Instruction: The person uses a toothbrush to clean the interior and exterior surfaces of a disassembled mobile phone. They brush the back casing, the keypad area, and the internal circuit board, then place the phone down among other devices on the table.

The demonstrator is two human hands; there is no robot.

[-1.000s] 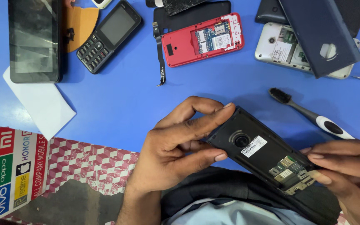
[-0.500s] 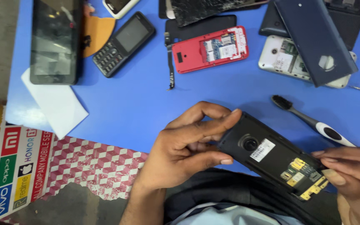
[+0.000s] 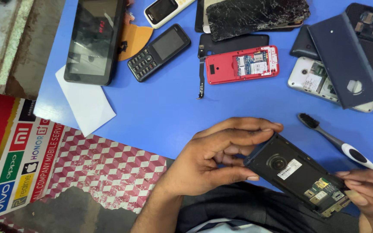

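A black phone body (image 3: 298,174) with its back cover off shows a round camera lens, a white label and gold card slots. My left hand (image 3: 214,159) grips its upper end, thumb on the near edge and fingers curled over the far edge. My right hand (image 3: 370,193) holds the lower end by the card slots at the frame's right edge. The phone is tilted above the near edge of the blue table (image 3: 160,112).
Just beyond the phone lies a black-and-white toothbrush (image 3: 337,142). Farther back are a red phone without its back (image 3: 242,64), a black keypad phone (image 3: 158,51), a tablet (image 3: 93,39), a cracked screen (image 3: 255,15), a navy back cover (image 3: 346,64) over a white phone, and white paper (image 3: 85,103).
The view has shifted so the table's items sit lower and more to the right in frame. Both hands keep hold of the phone, which has drifted slightly right and down.
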